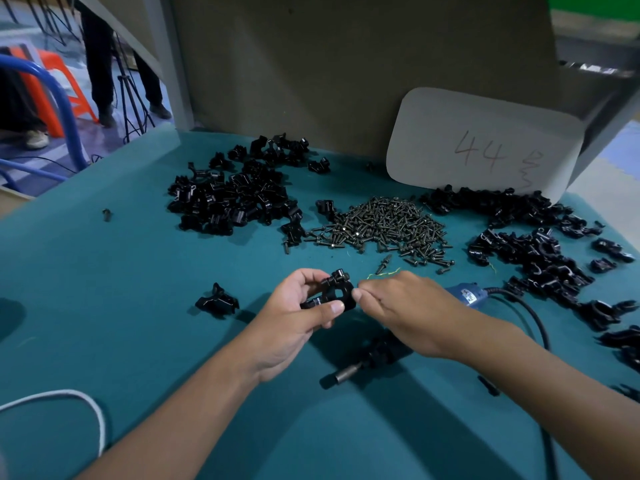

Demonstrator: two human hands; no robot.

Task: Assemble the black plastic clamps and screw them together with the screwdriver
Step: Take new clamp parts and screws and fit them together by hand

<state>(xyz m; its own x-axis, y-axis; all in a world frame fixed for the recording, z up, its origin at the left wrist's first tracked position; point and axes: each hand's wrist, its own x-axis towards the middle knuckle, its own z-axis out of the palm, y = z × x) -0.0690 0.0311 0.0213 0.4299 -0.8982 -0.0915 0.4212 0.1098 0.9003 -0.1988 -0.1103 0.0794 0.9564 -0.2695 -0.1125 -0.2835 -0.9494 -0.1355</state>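
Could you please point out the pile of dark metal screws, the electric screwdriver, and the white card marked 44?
Pile of dark metal screws (384, 225): head view, middle of the heap.
Blue-and-black electric screwdriver (465, 295): head view, blue rear housing.
White card marked 44 (481, 147): head view, card face by the numerals.

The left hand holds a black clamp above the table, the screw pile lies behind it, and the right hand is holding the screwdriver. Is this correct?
Not quite. In the head view the right hand pinches at the black clamp held by the left hand; the screwdriver lies on the table beneath it. The screw pile is right.
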